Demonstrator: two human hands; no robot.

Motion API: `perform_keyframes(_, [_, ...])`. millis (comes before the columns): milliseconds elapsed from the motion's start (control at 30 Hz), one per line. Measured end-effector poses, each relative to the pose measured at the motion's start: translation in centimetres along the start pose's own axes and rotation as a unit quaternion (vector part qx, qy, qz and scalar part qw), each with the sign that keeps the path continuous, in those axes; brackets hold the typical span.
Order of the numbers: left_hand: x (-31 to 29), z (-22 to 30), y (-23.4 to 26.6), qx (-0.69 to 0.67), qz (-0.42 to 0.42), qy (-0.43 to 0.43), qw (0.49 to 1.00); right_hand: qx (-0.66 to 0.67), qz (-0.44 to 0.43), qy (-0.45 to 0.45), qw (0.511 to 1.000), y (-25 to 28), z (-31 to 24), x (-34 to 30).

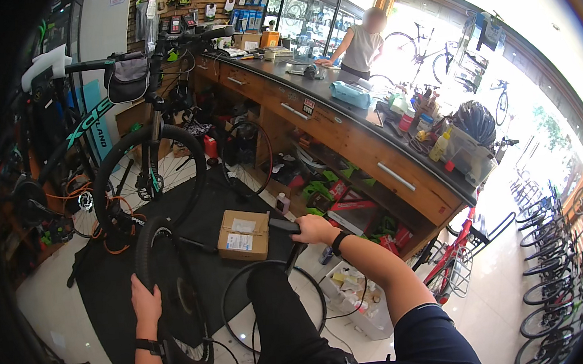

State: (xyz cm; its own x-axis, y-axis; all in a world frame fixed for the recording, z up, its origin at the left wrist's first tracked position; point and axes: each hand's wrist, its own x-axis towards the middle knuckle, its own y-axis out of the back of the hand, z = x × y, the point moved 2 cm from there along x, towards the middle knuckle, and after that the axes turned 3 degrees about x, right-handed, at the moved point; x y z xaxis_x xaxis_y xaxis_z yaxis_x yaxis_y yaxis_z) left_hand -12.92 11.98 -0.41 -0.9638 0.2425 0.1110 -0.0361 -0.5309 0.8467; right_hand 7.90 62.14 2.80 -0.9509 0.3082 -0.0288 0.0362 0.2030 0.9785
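Note:
A bicycle wheel point(147, 252) with a thick black knobbly tyre stands tilted at my left side. My left hand point(146, 299) is closed round the tyre's outer edge. Out ahead on the right, my right hand point(313, 229) grips a black handle point(283, 226) on a steep shaft, like that of a floor pump; its lower end is hidden by my leg. Just left of that handle, a taped cardboard box point(243, 235) with white labels lies on the black mat point(112, 303). A thin black hoop point(227, 286), like a narrow tyre or rim, rings my leg.
A mountain bike point(149, 147) with a bag stands ahead left. The long wooden counter point(300, 108) runs along the right, holding bottles and a helmet point(475, 121). Behind it stands a person point(362, 47). A white bin point(359, 304) and a red bicycle point(453, 259) are at right.

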Motion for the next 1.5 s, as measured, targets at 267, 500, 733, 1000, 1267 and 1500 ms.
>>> perform_keyframes(267, [-0.3,-0.3,0.4,-0.005,0.023,-0.028,0.999,-0.014,-0.035,0.003,0.999,0.1,-0.1,0.8])
perform_keyframes(500, [-0.5,0.2,0.3,0.024,0.024,-0.009,0.999,0.216,-0.138,0.077,0.964,14.3,-8.5,4.6])
perform_keyframes(733, [-1.0,1.1,0.4,-0.009,0.006,-0.022,1.000,0.604,-0.171,0.124,0.768,25.0,-19.8,9.3])
perform_keyframes(1000, [-1.0,1.7,-0.1,0.002,-0.031,0.002,1.000,0.673,-0.149,0.219,0.691,29.7,-18.6,6.5])
perform_keyframes(1267, [-1.0,1.0,0.5,0.000,-0.012,-0.015,1.000,0.786,-0.146,0.339,0.495,29.7,-14.9,2.1])
perform_keyframes(1500, [-0.9,0.5,-0.1,0.003,0.000,-0.010,1.000,0.639,-0.061,0.159,0.750,24.8,-9.8,1.7])
